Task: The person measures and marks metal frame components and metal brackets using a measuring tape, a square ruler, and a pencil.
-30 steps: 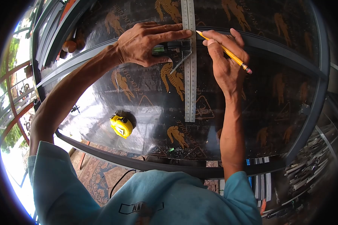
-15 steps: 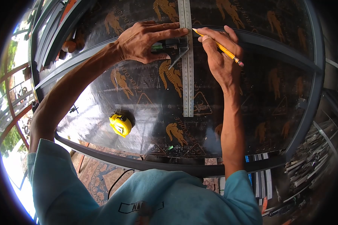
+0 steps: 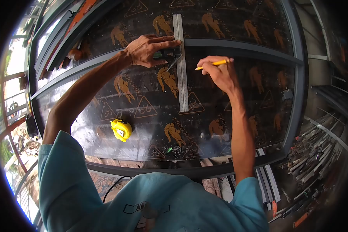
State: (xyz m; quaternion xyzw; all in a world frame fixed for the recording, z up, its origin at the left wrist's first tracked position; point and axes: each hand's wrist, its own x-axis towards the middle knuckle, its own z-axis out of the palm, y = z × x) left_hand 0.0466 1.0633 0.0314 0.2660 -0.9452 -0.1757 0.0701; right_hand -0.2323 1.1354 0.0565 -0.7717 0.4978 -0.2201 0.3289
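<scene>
My left hand (image 3: pixel 146 50) grips the dark head of a combination square and presses it against a grey metal bar (image 3: pixel 243 51). The square's long steel blade (image 3: pixel 183 87) lies across the bar, with my fingertips on its left edge. Most of the head is hidden under my palm. To the right of the blade, my right hand (image 3: pixel 222 77) is closed around a yellow pencil (image 3: pixel 219 62), its tip pointing left, apart from both blade and bar.
A yellow tape measure (image 3: pixel 121 130) rests on the dark panel (image 3: pixel 143 131) printed with crocodiles. A grey metal frame (image 3: pixel 294 96) borders the panel. Metal lengths (image 3: pixel 313 150) are piled at the lower right. A small green scrap (image 3: pixel 169 149) lies near the front edge.
My right hand has drawn the pencil back from the blade and bar, toward me, and the pencil now lies more level. My left hand still holds the square; the whole view has shifted.
</scene>
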